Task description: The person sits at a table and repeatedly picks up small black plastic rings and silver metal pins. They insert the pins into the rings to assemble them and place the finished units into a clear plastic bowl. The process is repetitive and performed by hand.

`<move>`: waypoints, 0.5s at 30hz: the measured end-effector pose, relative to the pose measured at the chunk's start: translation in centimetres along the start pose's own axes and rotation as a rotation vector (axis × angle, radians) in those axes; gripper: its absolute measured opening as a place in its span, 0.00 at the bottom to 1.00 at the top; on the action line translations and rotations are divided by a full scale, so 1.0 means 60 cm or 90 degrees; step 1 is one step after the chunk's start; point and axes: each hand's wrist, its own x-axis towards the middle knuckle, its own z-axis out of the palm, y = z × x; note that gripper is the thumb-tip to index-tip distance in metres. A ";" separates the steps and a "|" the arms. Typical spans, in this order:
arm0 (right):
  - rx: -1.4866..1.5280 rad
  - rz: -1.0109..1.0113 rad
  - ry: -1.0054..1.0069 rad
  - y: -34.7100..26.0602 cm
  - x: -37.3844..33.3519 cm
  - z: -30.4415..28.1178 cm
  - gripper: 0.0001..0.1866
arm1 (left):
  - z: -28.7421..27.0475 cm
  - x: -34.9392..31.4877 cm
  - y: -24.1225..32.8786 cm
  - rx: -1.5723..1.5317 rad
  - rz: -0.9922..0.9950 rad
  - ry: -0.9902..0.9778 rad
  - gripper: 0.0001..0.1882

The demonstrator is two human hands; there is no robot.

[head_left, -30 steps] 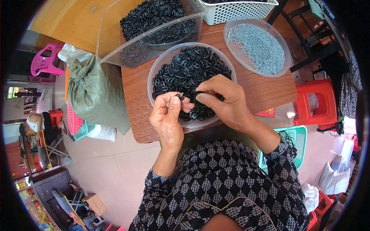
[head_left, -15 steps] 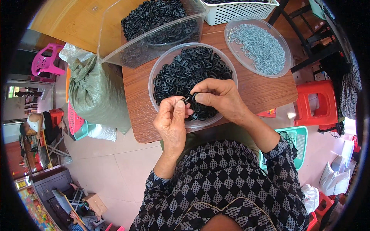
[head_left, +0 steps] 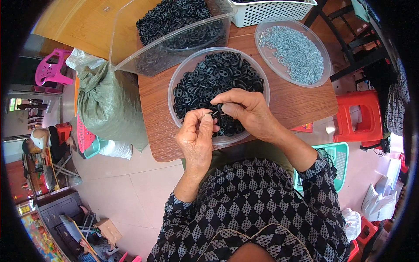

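fingers (head_left: 239, 97) over tub (head_left: 224, 140), bare table edge (head_left: 327, 107) rightward

Pale floor tiles (head_left: 118, 187) surround the brown wooden tabletop (head_left: 301, 109). A yellow panel (head_left: 76, 28) and pink plastic chair (head_left: 51, 72) stand upper left, a grey cabinet (head_left: 54, 214) lower left, a red stool (head_left: 372, 114) at right, dark wooden furniture (head_left: 360, 65) upper right.

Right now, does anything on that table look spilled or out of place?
Nothing stands out. The black pieces lie heaped inside the round tub, the silvery pieces lie within their dish, and the left hand and right hand pinch small parts above the tub.
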 end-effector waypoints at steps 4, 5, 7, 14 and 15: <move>0.015 0.055 0.020 -0.002 -0.001 0.002 0.08 | 0.000 0.001 -0.003 -0.009 0.001 -0.002 0.07; 0.012 0.054 0.018 -0.002 -0.002 0.001 0.08 | 0.000 0.000 -0.005 -0.008 0.006 -0.005 0.07; 0.008 0.053 0.016 0.000 -0.002 0.001 0.08 | -0.001 0.001 -0.004 -0.001 0.004 -0.015 0.06; -0.079 -0.069 0.041 0.010 -0.003 0.006 0.06 | 0.001 -0.001 -0.006 -0.006 -0.015 -0.019 0.05; -0.088 -0.076 0.045 0.011 -0.005 0.008 0.06 | 0.002 -0.001 -0.008 -0.014 -0.016 -0.020 0.05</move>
